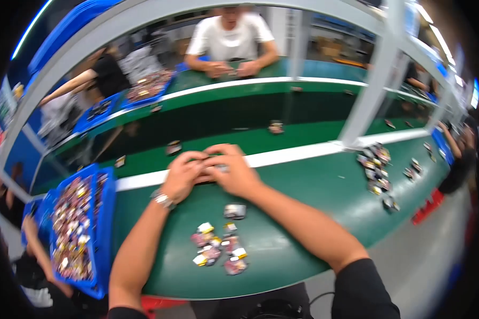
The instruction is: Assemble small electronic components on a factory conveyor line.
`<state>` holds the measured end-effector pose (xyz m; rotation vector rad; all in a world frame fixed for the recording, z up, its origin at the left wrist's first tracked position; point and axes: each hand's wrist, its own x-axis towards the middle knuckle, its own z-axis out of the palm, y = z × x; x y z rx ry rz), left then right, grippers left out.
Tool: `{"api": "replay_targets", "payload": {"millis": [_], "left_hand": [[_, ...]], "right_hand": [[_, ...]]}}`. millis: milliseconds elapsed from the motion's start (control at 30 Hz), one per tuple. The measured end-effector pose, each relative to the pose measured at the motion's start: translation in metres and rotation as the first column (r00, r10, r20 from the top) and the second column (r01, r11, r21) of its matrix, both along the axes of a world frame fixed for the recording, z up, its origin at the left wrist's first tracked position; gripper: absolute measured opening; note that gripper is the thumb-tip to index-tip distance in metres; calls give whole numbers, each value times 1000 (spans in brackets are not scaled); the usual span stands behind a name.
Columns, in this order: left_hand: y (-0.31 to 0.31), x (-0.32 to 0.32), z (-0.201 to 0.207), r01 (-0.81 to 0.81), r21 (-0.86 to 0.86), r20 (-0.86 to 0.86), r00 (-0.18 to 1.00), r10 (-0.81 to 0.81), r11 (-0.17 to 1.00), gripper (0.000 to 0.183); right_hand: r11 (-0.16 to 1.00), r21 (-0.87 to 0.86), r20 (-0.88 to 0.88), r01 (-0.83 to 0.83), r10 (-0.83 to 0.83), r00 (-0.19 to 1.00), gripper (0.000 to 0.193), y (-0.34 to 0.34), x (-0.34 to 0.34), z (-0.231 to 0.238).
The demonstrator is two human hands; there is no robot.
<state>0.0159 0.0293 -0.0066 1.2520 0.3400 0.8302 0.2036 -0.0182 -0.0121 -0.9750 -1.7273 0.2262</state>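
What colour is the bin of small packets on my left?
Blue. The bin shows best in the head view, left of the left hand.

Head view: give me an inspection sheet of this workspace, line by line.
Surface: green bench with a white strip along its far edge.
Job's things: left hand and right hand meet over a small item, mostly hidden.
Clutter: small packets lie near the person; one silvery packet; another pile to the right; blue bin full of packets on the left.
Grippers: both hands closed around the item; wristwatch on the left wrist.
Cables: nothing seen.
Surroundings: a person in a white shirt opposite; other workers at the sides.
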Motion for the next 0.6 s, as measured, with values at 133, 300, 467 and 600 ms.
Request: {"api": "replay_targets", "payload": {"millis": [133, 300, 467, 600], "left_hand": [[9, -21, -6, -170, 209, -101, 976, 194, 963, 44], [6, -30, -9, -227, 60, -157, 960, 233, 972, 33], [6, -9, -9, -264, 89, -79, 959, 271, 960, 33], [14, -23, -18, -259, 118, -99, 958, 270, 959, 33]], "right_hand": [[1000, -20, -107, -5, 3, 994, 13, 9, -34, -3], [982, -142, -290, -128, 82, 954, 10, 12, -37, -5], [996, -76, -266, -43, 22, 964, 10, 5, -30, -5], [991, -115, -219, -66, 39, 975, 10, -1, -35, 4]]}}
